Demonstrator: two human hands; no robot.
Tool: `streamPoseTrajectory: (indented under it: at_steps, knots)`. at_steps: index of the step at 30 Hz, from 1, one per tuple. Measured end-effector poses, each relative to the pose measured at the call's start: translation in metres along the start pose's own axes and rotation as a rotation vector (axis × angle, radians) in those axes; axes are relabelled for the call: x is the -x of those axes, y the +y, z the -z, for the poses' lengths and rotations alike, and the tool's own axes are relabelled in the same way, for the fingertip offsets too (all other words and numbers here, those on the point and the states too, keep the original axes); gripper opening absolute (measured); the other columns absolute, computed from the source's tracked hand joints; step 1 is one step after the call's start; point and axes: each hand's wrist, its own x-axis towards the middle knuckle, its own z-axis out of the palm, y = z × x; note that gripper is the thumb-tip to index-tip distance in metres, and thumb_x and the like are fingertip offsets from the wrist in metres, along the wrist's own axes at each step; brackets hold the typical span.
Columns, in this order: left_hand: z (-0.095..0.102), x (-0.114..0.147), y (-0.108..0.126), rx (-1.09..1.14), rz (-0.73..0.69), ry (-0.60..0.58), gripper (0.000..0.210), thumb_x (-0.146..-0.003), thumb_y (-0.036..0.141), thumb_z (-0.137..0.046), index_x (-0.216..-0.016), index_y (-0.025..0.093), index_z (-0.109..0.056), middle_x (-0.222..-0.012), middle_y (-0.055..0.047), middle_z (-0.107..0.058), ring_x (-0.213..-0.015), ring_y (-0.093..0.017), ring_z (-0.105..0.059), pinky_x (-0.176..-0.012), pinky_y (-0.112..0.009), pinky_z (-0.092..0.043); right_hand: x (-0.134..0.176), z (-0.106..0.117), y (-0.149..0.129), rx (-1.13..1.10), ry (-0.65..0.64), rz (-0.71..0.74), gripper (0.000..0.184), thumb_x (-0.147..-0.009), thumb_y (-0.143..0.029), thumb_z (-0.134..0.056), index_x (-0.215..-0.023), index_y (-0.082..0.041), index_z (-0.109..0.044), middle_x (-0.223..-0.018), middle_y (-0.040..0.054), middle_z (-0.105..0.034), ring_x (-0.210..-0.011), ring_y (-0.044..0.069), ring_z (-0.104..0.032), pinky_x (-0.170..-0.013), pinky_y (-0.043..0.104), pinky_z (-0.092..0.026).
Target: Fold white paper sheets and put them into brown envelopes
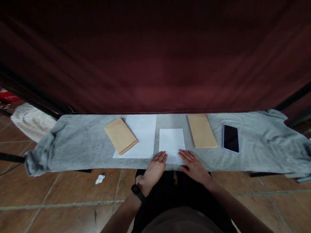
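Note:
A small white sheet of paper (171,139) lies flat in front of me on a grey cloth. My left hand (157,164) rests at its lower left edge with the fingers stretched out. At its lower right edge my right hand (193,164) lies flat, fingertips touching the paper. To the left, brown envelopes (121,135) sit askew on top of a larger white sheet (146,132). More brown paper, which looks like an envelope (201,130), lies just right of the small sheet.
A phone (230,138) with a dark screen lies on the grey cloth (260,138) at the right. Behind the narrow surface hangs a dark red curtain (161,67). A crumpled white scrap (100,179) is on the tiled floor, and striped fabric (32,120) shows at the far left.

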Motion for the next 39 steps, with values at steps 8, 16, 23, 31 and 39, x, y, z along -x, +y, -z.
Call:
streamPoseTrajectory:
  at_steps: [8,16,23,31,39]
  knots:
    - [0.014,0.014,-0.002,0.137,-0.033,-0.041,0.033,-0.100,0.018,-0.041,-0.121,0.020,-0.068,-0.126,-0.008,-0.071,-0.119,-0.020,-0.064,-0.109,-0.041,-0.048,0.004,0.008,0.010,-0.227,0.015,-0.054,0.036,-0.097,-0.017,-0.050,-0.127,-0.027,-0.067,-0.132,0.0040,-0.068,-0.124,0.019,-0.062,-0.113,0.045,-0.046]
    - [0.001,0.021,-0.009,0.417,0.180,0.163,0.020,-0.096,0.028,-0.055,-0.103,0.023,-0.073,-0.114,-0.008,-0.074,-0.112,-0.023,-0.066,-0.103,-0.042,-0.052,0.015,0.010,0.015,-0.304,0.105,-0.198,0.030,-0.101,-0.034,-0.047,-0.118,-0.028,-0.071,-0.116,0.0042,-0.075,-0.108,0.023,-0.069,-0.098,0.043,-0.055]
    - [-0.011,0.002,-0.009,0.539,0.398,0.277,0.021,-0.097,0.034,-0.052,-0.096,0.020,-0.068,-0.097,-0.007,-0.074,-0.092,-0.022,-0.069,-0.085,-0.034,-0.053,-0.004,0.003,0.014,-0.265,0.203,-0.365,0.035,-0.101,-0.038,-0.040,-0.101,-0.023,-0.072,-0.096,0.0079,-0.076,-0.091,0.025,-0.071,-0.087,0.040,-0.057]
    - [-0.002,-0.025,0.000,0.304,0.618,0.187,0.023,-0.099,0.033,-0.051,-0.096,0.020,-0.069,-0.079,-0.005,-0.072,-0.071,-0.019,-0.068,-0.066,-0.027,-0.045,-0.032,-0.001,0.008,0.021,0.139,-0.587,0.030,-0.101,-0.036,-0.043,-0.105,-0.023,-0.070,-0.082,0.0059,-0.076,-0.072,0.022,-0.073,-0.064,0.029,-0.052]
    - [0.010,-0.049,0.011,-0.006,0.696,0.008,0.032,-0.102,0.034,-0.042,-0.111,0.018,-0.069,-0.091,-0.013,-0.076,-0.085,-0.027,-0.073,-0.070,-0.031,-0.048,-0.056,0.005,-0.003,0.226,0.032,-0.645,0.029,-0.102,-0.031,-0.044,-0.106,-0.018,-0.069,-0.089,0.0134,-0.077,-0.072,0.022,-0.074,-0.065,0.029,-0.051]
